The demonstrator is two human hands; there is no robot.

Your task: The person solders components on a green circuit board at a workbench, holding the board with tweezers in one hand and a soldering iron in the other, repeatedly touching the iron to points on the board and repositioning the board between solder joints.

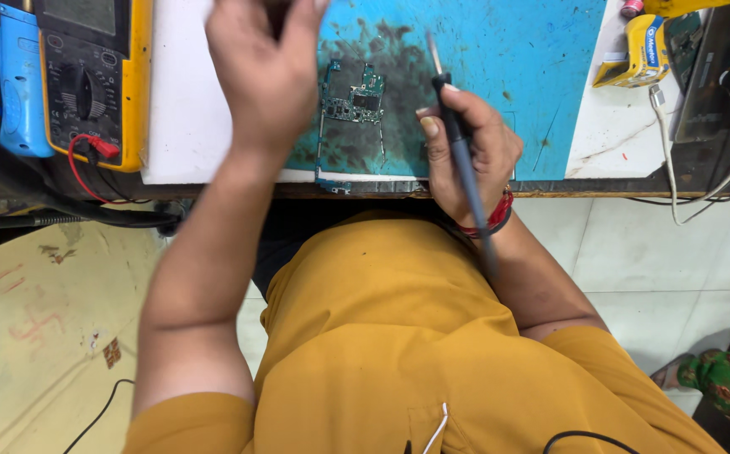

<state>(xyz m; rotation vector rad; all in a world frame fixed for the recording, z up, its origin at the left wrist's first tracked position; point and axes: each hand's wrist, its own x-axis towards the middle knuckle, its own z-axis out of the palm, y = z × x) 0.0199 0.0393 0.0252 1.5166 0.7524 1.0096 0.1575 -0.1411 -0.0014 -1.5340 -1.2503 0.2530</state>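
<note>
A small green circuit board [355, 102] lies on a stained blue work mat [499, 59] at the bench's near edge. My right hand [470, 147] grips a dark soldering iron [457, 139] like a pen, its metal tip pointing up and away, just right of the board. My left hand [266, 71] is raised over the mat left of the board, fingers curled and blurred; whether it holds anything is hidden.
A yellow multimeter [96, 76] with a red lead stands at the left, beside a blue tool [20, 80]. A yellow tape dispenser [638, 50] and white cables [667, 143] sit at the right. Below the bench edge are my orange shirt and tiled floor.
</note>
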